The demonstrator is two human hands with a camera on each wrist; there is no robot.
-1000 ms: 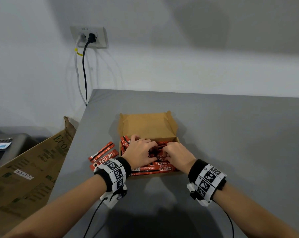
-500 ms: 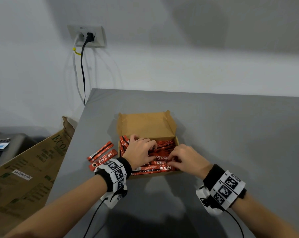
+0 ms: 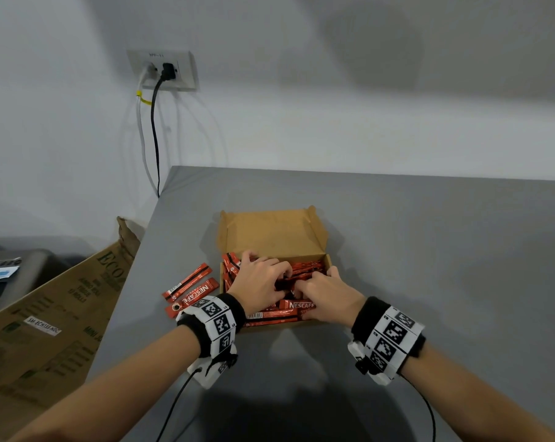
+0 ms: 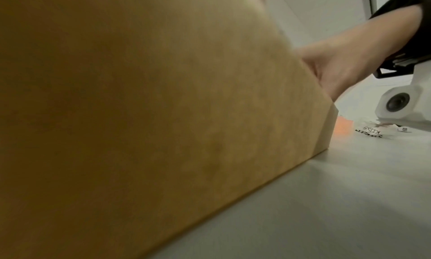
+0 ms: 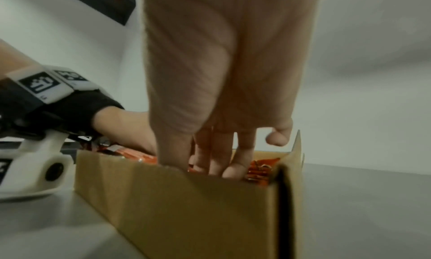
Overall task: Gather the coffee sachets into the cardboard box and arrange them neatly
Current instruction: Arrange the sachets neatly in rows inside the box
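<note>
An open cardboard box (image 3: 271, 232) sits on the grey table, holding a loose pile of red coffee sachets (image 3: 304, 269). My left hand (image 3: 260, 282) lies over the pile's left half, fingers bent with the tips down among the sachets. My right hand (image 3: 327, 293) lies over the right half. In the right wrist view its straight fingers (image 5: 219, 168) reach down past the box wall (image 5: 186, 207) onto the sachets (image 5: 258, 169), and my left hand (image 5: 126, 126) shows behind. The left wrist view is filled by the box wall (image 4: 140, 115). Three sachets (image 3: 190, 287) lie outside, left of the box.
A large brown carton (image 3: 46, 314) leans beside the table's left edge. Cables hang down the wall from a socket (image 3: 161, 70) at the back left. The grey tabletop (image 3: 429, 250) stretches to the right of the box.
My right hand drew back to the right half a second ago and has come back left over the sachets. My left hand has stayed in place.
</note>
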